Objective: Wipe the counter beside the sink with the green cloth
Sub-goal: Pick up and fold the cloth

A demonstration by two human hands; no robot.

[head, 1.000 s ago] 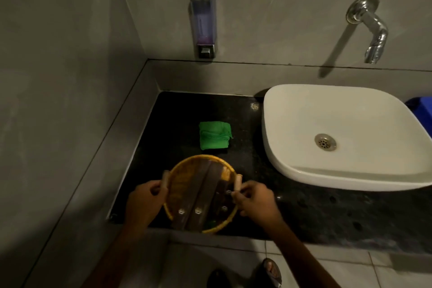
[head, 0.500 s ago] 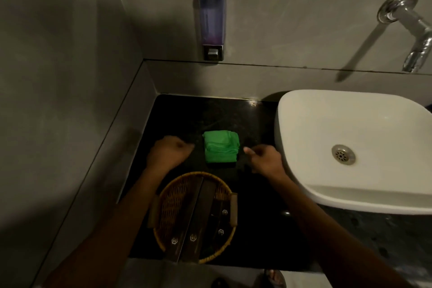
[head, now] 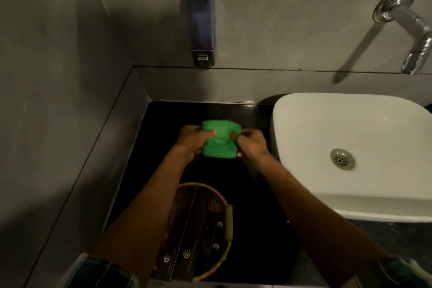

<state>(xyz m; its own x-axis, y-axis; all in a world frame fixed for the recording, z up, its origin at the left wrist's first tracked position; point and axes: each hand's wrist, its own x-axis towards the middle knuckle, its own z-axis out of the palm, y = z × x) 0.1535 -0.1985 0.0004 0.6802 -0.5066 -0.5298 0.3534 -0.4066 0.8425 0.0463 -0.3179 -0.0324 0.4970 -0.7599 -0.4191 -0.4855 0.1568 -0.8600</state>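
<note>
A folded green cloth (head: 221,141) lies on the black counter (head: 163,124), left of the white sink (head: 350,124). My left hand (head: 191,139) grips the cloth's left side, thumb on top. On the right side my right hand (head: 252,145) pinches the cloth's edge. Both hands are closed on the cloth. I cannot tell whether the cloth is lifted or still resting on the counter.
A round wicker basket (head: 205,229) with dark packets stands at the counter's front edge, under my forearms. A soap dispenser (head: 199,23) hangs on the back wall. A chrome tap (head: 411,30) sticks out above the sink. Grey walls close the left and back.
Both hands left the basket's handles, moved forward to either side of the green cloth, and now have closed on it.
</note>
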